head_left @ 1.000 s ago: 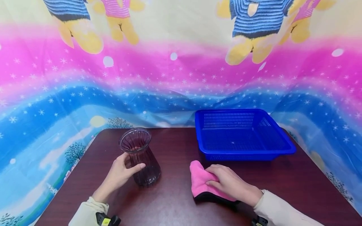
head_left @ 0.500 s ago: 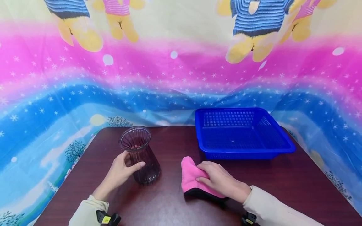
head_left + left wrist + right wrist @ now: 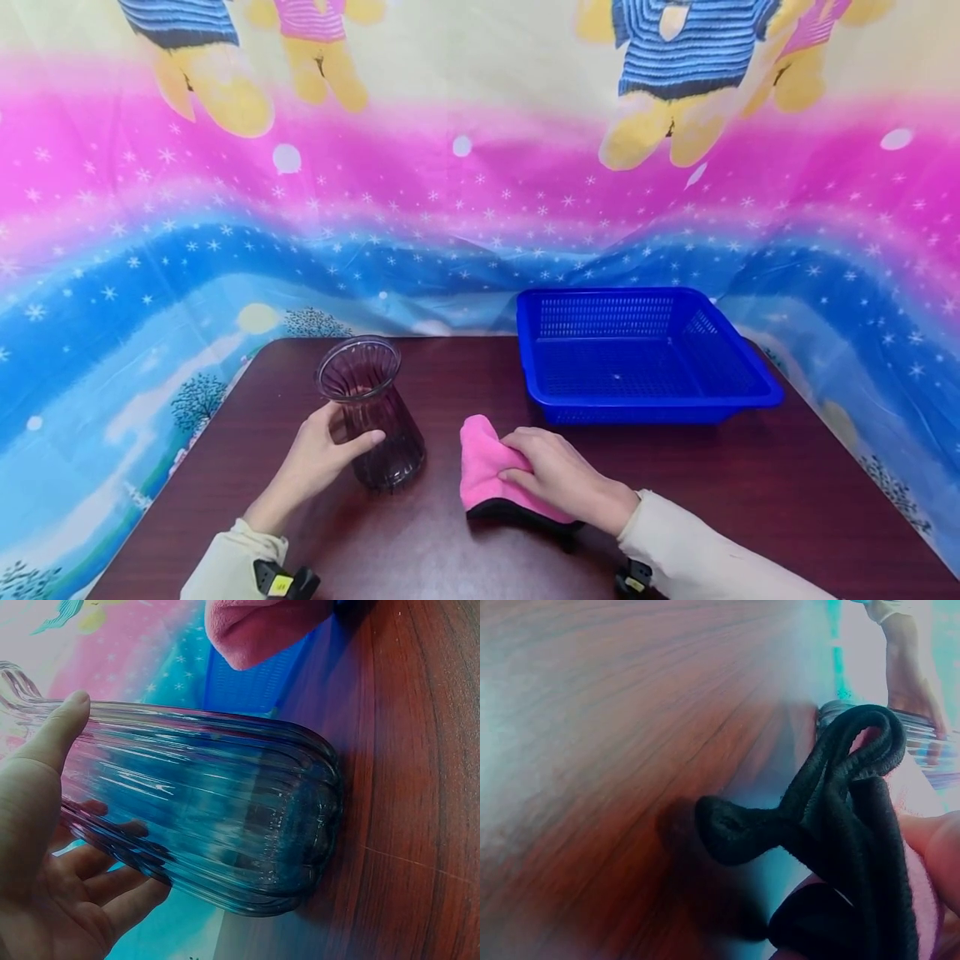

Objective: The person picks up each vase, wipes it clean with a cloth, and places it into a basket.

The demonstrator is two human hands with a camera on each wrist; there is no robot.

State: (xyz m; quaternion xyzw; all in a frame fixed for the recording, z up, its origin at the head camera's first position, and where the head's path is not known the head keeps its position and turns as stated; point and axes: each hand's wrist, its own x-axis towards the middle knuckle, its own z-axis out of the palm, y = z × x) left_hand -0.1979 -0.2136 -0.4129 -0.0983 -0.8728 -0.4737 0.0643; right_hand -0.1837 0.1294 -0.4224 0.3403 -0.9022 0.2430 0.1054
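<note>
A ribbed, purple-tinted glass vase [image 3: 390, 446] with a flared rim stands upright on the table, left of the middle. My left hand [image 3: 318, 450] grips it around the side, thumb in front and fingers behind; the left wrist view shows the fingers through the glass [image 3: 195, 787]. To the right, my right hand [image 3: 558, 475] pinches a folded pink cloth [image 3: 487, 471] with a black edge. The cloth is apart from the vase in the head view. In the right wrist view the cloth's black folded border [image 3: 847, 817] hangs over the tabletop, and part of the right hand is out of frame.
A blue plastic basket [image 3: 652, 402] with perforated sides stands at the back right of the dark wooden table [image 3: 450, 375]. Behind the table hangs a patterned curtain [image 3: 465, 200] in pink and blue.
My right hand has moved left with the pink cloth, closer to the vase. The left hand and the vase have stayed in place.
</note>
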